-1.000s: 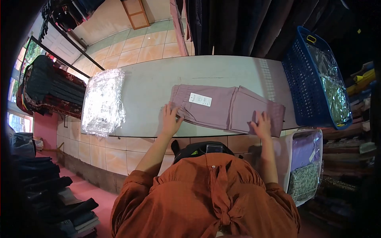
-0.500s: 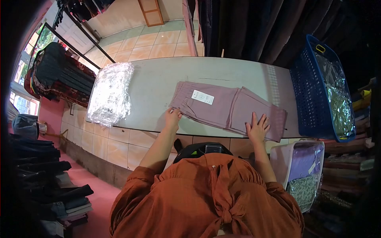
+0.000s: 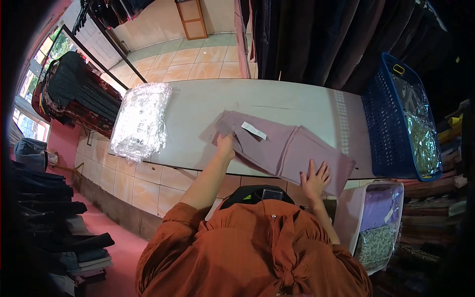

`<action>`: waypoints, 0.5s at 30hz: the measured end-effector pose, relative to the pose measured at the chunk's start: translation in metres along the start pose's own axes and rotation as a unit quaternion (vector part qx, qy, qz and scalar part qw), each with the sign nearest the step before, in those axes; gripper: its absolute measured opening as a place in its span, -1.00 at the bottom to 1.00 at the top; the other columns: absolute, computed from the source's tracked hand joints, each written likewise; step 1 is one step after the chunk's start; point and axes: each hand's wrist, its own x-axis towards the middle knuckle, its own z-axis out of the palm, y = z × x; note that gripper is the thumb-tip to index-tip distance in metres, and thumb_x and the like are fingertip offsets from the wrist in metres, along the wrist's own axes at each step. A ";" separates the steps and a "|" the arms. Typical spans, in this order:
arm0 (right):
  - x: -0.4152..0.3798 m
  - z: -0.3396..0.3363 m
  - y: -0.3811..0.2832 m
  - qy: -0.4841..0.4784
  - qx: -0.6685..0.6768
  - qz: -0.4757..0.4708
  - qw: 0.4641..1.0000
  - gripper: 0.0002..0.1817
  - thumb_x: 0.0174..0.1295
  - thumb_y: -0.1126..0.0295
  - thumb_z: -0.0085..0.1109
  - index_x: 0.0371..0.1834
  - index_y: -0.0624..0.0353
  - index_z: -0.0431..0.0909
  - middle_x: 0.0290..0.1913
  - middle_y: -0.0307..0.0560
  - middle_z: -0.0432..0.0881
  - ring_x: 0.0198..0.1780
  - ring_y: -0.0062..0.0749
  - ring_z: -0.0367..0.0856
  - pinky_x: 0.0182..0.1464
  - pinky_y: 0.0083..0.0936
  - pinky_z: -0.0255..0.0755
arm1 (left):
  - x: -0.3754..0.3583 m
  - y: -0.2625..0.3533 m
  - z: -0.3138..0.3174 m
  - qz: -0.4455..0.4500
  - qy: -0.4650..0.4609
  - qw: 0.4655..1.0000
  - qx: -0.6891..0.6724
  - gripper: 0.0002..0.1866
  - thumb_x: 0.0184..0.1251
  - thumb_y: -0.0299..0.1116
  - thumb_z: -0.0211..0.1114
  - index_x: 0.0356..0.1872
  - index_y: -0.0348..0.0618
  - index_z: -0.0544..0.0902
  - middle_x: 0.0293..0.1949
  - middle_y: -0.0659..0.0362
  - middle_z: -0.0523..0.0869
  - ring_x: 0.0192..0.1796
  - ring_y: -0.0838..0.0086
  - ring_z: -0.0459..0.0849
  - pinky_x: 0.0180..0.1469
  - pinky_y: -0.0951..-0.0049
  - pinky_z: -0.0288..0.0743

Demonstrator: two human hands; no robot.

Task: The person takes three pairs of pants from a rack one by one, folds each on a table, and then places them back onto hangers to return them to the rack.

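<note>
A folded pair of mauve trousers point(image 3: 262, 148) lies at a slant across the pale table point(image 3: 193, 114), with its elastic waist at the left. A white tag point(image 3: 254, 130) on it is tilted up. My left hand point(image 3: 225, 144) is closed on the waist end, its fingertips partly hidden by the cloth. Flat on the other end, near the table's front edge, my right hand point(image 3: 315, 182) rests with its fingers spread.
A stack of clear plastic packets point(image 3: 141, 121) sits at the table's left end. On the right stand a blue basket point(image 3: 388, 123) of packets and, lower, a white bin point(image 3: 352, 203) of bagged clothes. Garments hang behind the table and on a left rack point(image 3: 74, 94).
The waist end has been lifted slightly, the tag has tipped up, and the trousers have turned a little. My left hand has moved right in view and my right hand has come nearer to me.
</note>
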 end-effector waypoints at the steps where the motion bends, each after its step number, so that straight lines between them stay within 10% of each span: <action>1: -0.012 -0.007 -0.007 0.005 0.024 -0.002 1.000 -0.37 0.07 0.07 0.12 0.27 -0.17 0.26 0.34 0.29 0.02 0.34 0.24 -0.04 0.23 0.20 -0.10 | -0.005 0.003 -0.003 0.006 -0.010 0.999 -0.045 -0.63 0.08 -0.54 0.07 -0.01 -0.31 0.40 -0.07 0.03 0.54 -0.02 0.25 0.53 0.04 0.22 0.41; 7: -0.059 -0.010 0.001 -0.002 0.202 -0.023 0.979 -0.59 0.12 0.34 0.08 0.09 0.05 0.41 0.11 0.17 0.32 0.13 0.08 0.26 0.13 -0.12 0.19 | -0.006 0.016 -0.050 -0.106 -0.140 0.961 -0.215 -0.69 0.19 -0.42 0.06 -0.02 -0.25 0.46 -0.10 0.06 0.57 -0.05 0.32 0.57 0.04 0.33 0.45; 11: -0.057 -0.004 0.008 -0.015 0.273 -0.007 0.962 -0.67 0.14 0.48 0.02 0.01 0.19 0.43 -0.05 0.11 0.45 -0.01 0.01 0.39 0.05 -0.27 0.30 | -0.047 0.050 -0.062 -0.014 -0.158 0.981 0.114 -0.58 0.16 -0.22 0.25 -0.03 -0.27 0.49 -0.13 0.13 0.60 -0.12 0.45 0.58 -0.01 0.41 0.46; 15: -0.019 -0.016 -0.029 0.060 0.264 -0.108 0.957 -0.62 0.07 0.56 0.05 0.03 0.15 0.45 -0.01 0.06 0.45 0.05 -0.01 0.39 0.09 -0.26 0.30 | -0.064 0.054 -0.092 -0.032 -0.241 0.873 0.422 -0.45 0.07 -0.12 0.36 -0.02 -0.33 0.50 -0.25 0.14 0.62 -0.21 0.52 0.57 -0.13 0.45 0.47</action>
